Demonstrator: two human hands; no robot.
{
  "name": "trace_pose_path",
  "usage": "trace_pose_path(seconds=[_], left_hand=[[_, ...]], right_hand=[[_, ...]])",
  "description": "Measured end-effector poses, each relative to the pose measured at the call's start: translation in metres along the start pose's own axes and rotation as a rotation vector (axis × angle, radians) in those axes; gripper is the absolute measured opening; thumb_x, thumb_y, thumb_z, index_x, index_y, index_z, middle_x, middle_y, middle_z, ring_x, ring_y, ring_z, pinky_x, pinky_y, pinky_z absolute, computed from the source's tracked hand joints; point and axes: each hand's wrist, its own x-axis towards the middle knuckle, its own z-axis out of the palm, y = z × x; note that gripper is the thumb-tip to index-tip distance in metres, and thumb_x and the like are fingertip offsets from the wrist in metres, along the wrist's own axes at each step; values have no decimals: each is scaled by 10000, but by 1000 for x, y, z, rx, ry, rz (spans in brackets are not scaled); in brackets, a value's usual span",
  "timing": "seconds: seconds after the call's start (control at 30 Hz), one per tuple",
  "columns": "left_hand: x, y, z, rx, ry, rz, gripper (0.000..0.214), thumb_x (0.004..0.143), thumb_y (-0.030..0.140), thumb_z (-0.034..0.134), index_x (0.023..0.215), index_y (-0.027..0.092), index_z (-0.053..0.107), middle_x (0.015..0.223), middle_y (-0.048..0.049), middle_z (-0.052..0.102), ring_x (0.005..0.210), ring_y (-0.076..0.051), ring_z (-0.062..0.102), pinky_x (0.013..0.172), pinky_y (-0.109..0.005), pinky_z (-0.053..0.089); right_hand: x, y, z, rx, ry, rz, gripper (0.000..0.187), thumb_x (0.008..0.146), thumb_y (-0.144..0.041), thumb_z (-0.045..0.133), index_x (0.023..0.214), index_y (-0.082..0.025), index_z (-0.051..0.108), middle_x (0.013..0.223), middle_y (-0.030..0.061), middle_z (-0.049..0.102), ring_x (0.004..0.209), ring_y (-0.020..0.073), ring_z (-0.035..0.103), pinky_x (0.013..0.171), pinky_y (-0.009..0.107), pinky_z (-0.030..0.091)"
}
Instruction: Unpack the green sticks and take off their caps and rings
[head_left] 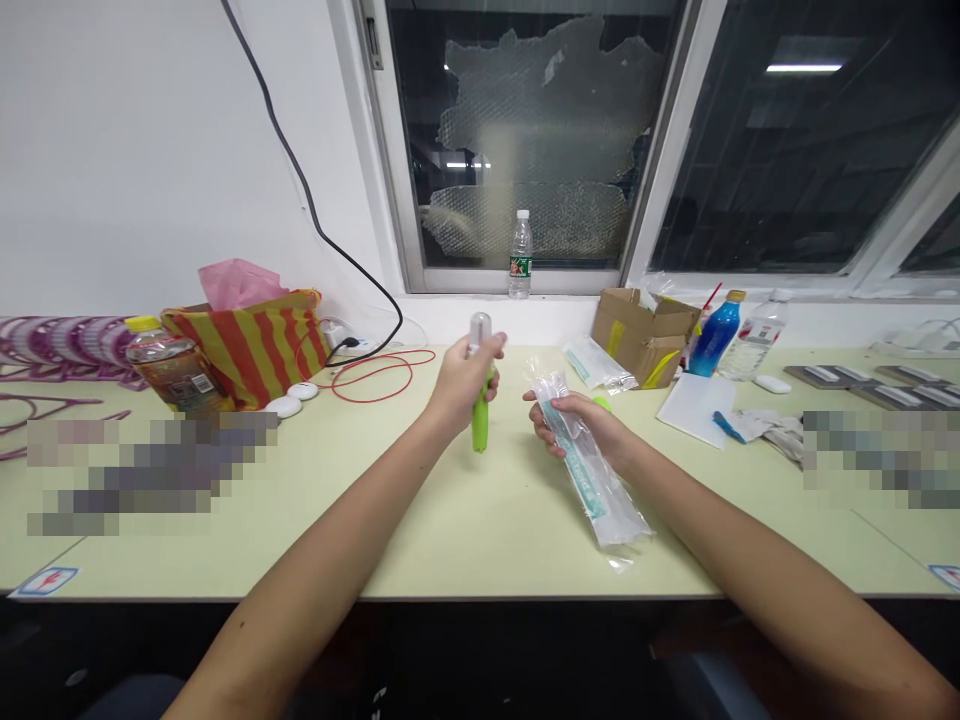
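Observation:
My left hand (461,385) is closed round a green toothbrush-like handle (480,425) with a clear cap (479,328) on top, held upright above the pale green table (450,530). My right hand (581,428) grips a long clear plastic packet (600,480) with a teal strip inside; the packet slants down to the right and its lower end rests near the table top. A small green object (601,403) shows just behind the right hand. The two hands are a short gap apart.
A striped bag (251,345) with pink tissue, a yellow-capped bottle (169,370), white earbud-like items (292,400) and a red cable (375,375) lie left. A cardboard box (645,335), blue bottle (716,335), clear bottle (757,335) and more packets (596,365) sit right. A water bottle (520,255) stands on the sill.

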Motion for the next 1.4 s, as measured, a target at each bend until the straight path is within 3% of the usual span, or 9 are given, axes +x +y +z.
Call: trace_pose_path(seconds=[0.07,0.17,0.33,0.7,0.83,1.07,1.23,1.4], left_hand=[[1,14,-3,-204,48,-6,293,769,439,648,825,175,532,685,4,541,473,-77,478,381,-191,333],[6,40,-7,-435,27,-5,246,772,400,609,823,174,525,697,-3,549,537,-101,526,497,-236,451],[26,64,-1,-446,107,166,217,790,317,668,865,196,504,727,-11,593,687,-139,616,665,-277,527],[33,38,25,-209,111,246,485,722,352,796,996,203,425,929,-34,641,794,-150,679,742,-294,568],[38,34,27,-219,83,233,439,767,343,756,1002,209,410,891,-21,622,753,-134,655,745,-301,544],[43,27,26,-97,54,160,158,916,322,540,912,186,460,777,1,548,692,-103,541,673,-236,454],[31,33,19,179,-52,168,225,872,369,612,838,170,515,766,-9,519,677,-110,483,621,-238,396],[24,36,11,237,-149,177,304,811,412,685,838,160,517,766,-18,541,635,-97,476,590,-242,377]], right_hand=[[-1,0,0,-9,2,-8,356,804,-278,639,1145,-188,590,811,25,577,590,131,514,424,245,408],[-2,0,0,-12,-15,-3,370,818,-271,633,1172,-178,575,817,28,575,601,132,523,435,246,419],[-2,3,-2,-5,-93,18,401,844,-277,606,1224,-164,545,863,52,590,632,149,552,460,268,458],[-2,5,-1,-32,-148,-20,417,851,-268,592,1249,-163,518,879,61,607,638,156,572,468,278,483],[-1,6,-1,-31,-165,-24,416,845,-249,578,1246,-160,514,880,64,604,626,155,563,459,278,475],[-2,5,-1,36,-232,-17,463,823,-264,544,1272,-162,496,873,59,571,630,154,528,440,259,432],[-3,3,-1,71,-239,-22,429,821,-245,523,1239,-151,507,852,54,549,618,146,506,445,251,407],[-3,2,0,88,-223,-25,441,814,-232,514,1250,-166,494,835,42,537,606,142,487,445,250,400]])
